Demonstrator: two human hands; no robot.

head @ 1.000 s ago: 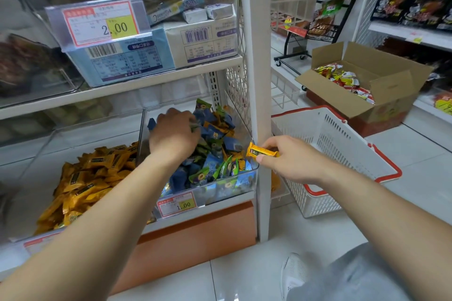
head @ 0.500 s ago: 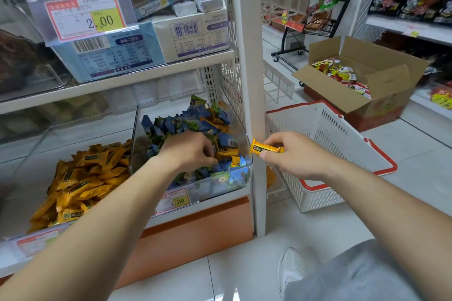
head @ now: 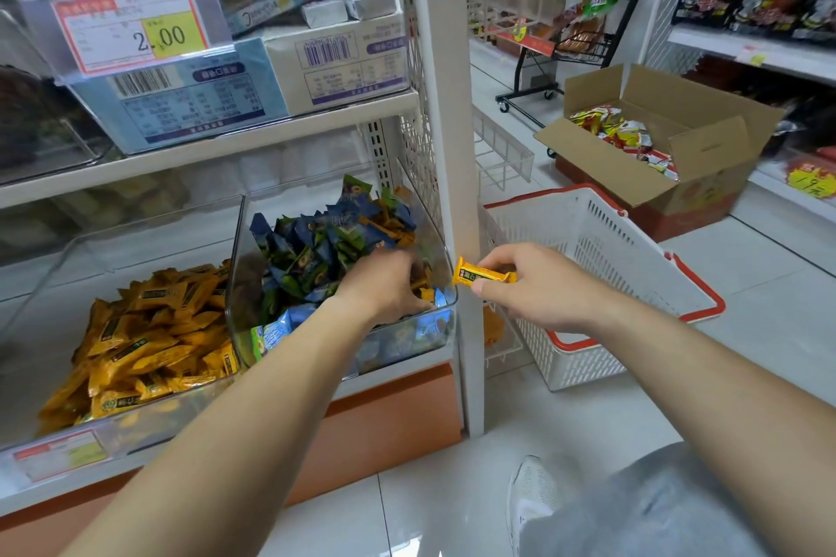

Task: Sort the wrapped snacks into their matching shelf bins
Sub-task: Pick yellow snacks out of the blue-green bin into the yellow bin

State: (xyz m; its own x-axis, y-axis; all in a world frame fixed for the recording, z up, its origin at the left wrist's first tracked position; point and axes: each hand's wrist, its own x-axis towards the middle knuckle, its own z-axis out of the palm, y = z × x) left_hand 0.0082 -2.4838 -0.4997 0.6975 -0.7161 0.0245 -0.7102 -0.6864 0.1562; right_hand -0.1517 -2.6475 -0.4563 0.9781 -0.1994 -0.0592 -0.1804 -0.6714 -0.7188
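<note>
My left hand (head: 389,285) reaches into the clear bin (head: 409,337) of blue and green wrapped snacks (head: 316,249), at its front right corner. Its fingers curl down among orange-wrapped pieces there; whether they grip one is hidden. My right hand (head: 538,289) hovers just right of the white shelf post (head: 448,149), pinching a small yellow wrapped snack (head: 479,275) by its right end. To the left, a second clear bin (head: 54,267) holds a heap of yellow wrapped snacks (head: 149,339).
A white basket with red rim (head: 601,285) stands on the floor tiles right of the post. Behind it lies an open cardboard box (head: 705,158) of red-yellow packets. Boxed goods fill the upper shelf bin (head: 253,77). My shoe (head: 531,493) and knee are at the bottom.
My left hand has slid from the back middle of the blue snack bin toward its front right corner. My right hand has kept the yellow snack beside the post.
</note>
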